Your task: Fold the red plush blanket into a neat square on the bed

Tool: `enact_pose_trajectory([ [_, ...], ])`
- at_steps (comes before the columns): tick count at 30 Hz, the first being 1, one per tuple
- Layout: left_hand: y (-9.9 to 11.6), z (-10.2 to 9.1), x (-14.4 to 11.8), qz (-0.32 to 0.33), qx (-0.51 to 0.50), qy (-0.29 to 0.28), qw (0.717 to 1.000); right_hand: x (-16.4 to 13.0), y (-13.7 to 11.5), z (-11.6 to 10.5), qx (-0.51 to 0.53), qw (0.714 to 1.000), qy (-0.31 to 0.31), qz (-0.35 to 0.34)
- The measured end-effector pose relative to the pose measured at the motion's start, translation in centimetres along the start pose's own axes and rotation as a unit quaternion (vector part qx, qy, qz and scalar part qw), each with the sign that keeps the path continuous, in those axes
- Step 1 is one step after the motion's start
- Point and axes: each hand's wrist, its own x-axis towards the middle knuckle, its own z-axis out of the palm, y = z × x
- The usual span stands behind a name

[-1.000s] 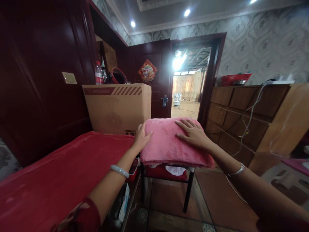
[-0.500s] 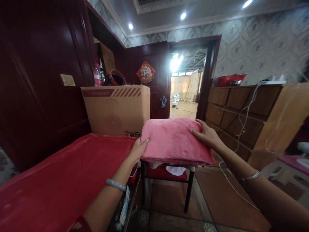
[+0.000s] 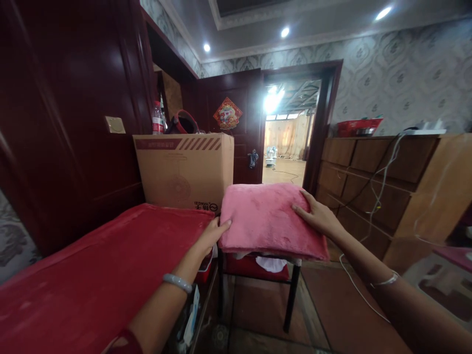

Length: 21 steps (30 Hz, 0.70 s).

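Note:
A folded pink plush cloth (image 3: 269, 216), flat and rectangular, lies level over a dark-legged chair (image 3: 292, 300). My left hand (image 3: 214, 233) grips its left edge, thumb on top and the other fingers hidden beneath or behind. On the far right corner, my right hand (image 3: 317, 212) holds the cloth with the thumb on the upper face and fingers along the edge. Below the cloth, a white piece of fabric (image 3: 272, 264) hangs at the chair's front. Beside my left forearm stretches a table with a red cover (image 3: 110, 265).
A large cardboard box (image 3: 180, 172) stands at the table's far end, with a bottle (image 3: 158, 119) on it. Wooden drawers (image 3: 383, 187) line the right wall, with loose cables hanging down. A white cord (image 3: 361, 290) runs over the floor. Beyond is an open doorway (image 3: 285, 137).
The view has shifted slightly, so the surroundings sit a little lower and farther right. Both hands keep their hold on the pink cloth, which stays over the chair.

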Motion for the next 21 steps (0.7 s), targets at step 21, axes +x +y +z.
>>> enact_pose_trajectory([
  [21, -0.5, -10.6, -10.6, -0.125, 0.131, 0.115, 0.977, 0.4, -8.7, 1.2, -0.141, 0.965, 0.056, -0.212],
])
